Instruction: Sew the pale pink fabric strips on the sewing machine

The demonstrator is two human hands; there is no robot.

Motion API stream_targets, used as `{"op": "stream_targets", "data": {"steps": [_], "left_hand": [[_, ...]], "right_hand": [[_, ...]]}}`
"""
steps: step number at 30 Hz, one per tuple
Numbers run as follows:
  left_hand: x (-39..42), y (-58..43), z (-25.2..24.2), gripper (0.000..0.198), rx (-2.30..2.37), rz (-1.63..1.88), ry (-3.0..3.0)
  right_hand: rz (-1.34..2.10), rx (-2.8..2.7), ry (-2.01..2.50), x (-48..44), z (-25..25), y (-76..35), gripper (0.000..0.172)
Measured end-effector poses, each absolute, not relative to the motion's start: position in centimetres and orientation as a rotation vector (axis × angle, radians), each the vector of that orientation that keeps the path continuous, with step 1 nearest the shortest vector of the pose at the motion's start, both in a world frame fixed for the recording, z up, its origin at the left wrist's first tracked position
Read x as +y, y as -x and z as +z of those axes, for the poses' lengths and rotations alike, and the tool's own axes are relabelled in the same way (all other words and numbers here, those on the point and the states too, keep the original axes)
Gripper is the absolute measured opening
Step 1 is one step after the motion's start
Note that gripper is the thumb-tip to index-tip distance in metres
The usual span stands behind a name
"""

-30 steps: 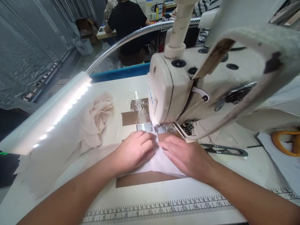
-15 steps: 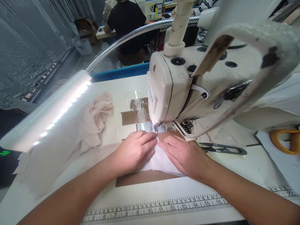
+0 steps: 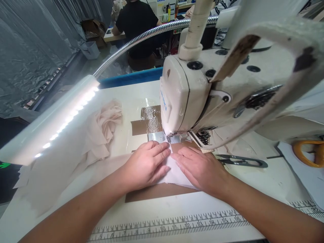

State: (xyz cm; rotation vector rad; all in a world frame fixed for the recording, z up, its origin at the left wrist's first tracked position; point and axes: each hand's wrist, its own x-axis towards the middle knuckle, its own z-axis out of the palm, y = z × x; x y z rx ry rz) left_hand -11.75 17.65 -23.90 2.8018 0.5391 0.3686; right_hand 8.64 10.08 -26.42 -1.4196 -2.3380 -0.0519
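Pale fabric (image 3: 174, 173) lies under the needle area of a white sewing machine (image 3: 174, 98). My left hand (image 3: 149, 165) rests flat on the fabric's left side, fingertips close to the presser foot (image 3: 169, 138). On the right side of the cloth, my right hand (image 3: 199, 165) lies with fingers stretched out, pressing it down. A narrow strip of fabric shows between the two hands. Brown board (image 3: 159, 194) shows beneath the fabric's near edge. Parts of the cloth are hidden under both palms.
Crumpled beige fabric (image 3: 103, 125) lies to the left under a lit lamp (image 3: 55, 125). Thread snips (image 3: 243, 161) and orange-handled scissors (image 3: 307, 152) are on the right. A printed ruler (image 3: 174, 224) runs along the front edge. A person (image 3: 136, 27) sits beyond the table.
My left thumb has spread slightly away from the fingers. The machine appears a little shifted in view. Both hands stay on the fabric in nearly the same place.
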Motion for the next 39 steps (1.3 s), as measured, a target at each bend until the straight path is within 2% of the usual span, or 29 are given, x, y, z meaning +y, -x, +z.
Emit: {"op": "stream_targets", "data": {"steps": [5,27,39], "left_hand": [[17.7,12.0,-24.0,0.050,0.537,0.332,-2.803],[18.8,12.1,-23.9,0.040,0.528,0.336,-2.804],[18.9,12.1,-23.9,0.014,0.397,0.396,-2.758]], "right_hand": [[-0.050,-2.350,1.448,10.0,-26.6,-8.7,0.028],[-0.136,-2.329,1.378,10.1,-26.3,-8.6,0.029],[-0.099,-2.310,1.322,10.1,-26.2,-8.9,0.031]]}}
